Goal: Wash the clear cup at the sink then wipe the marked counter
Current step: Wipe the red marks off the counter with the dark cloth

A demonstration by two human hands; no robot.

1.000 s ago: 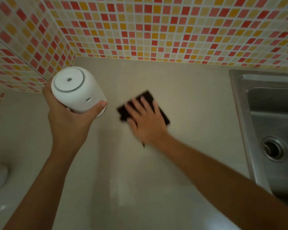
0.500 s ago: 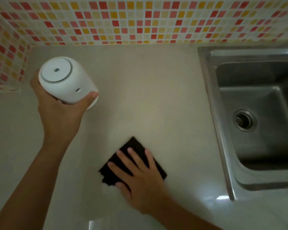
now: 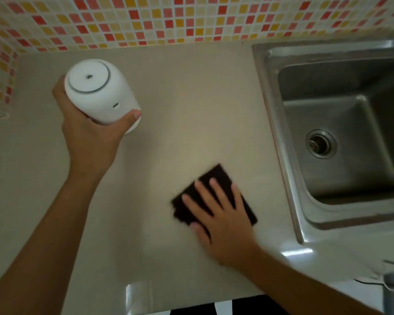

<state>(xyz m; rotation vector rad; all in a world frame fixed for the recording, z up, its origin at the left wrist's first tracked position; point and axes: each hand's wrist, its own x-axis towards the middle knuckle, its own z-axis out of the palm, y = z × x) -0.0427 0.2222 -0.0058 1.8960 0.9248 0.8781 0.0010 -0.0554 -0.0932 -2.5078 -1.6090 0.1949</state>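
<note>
From the head view we look down on a pale beige tabletop (image 3: 191, 105) that runs back to a wall of small red, orange and cream mosaic tiles (image 3: 168, 19). A stainless steel sink (image 3: 273, 110) is set into its right side, with a round drain (image 3: 320, 143) in the basin floor. A bright glare lies on the tabletop's near edge, just by the sink's near left corner.

Compared with half a second ago, the dark cloth (image 3: 216, 178) and the hand on it have slid right, nearer the sink rim, while the white canister keeps its place over the tabletop's far left part.

Our right hand (image 3: 223, 219) lies flat on the cloth, fingers (image 3: 200, 189) straight and spread, pressing it to the tabletop. The cloth is almost black, roughly square, turned corner-first toward the far edge, and slightly blurred. Our left hand (image 3: 89, 135) grips the white canister (image 3: 100, 92), thumb curled round its lower side; its rounded top shows a grey ring and a small centre hole. We see no clear cup here.
</note>
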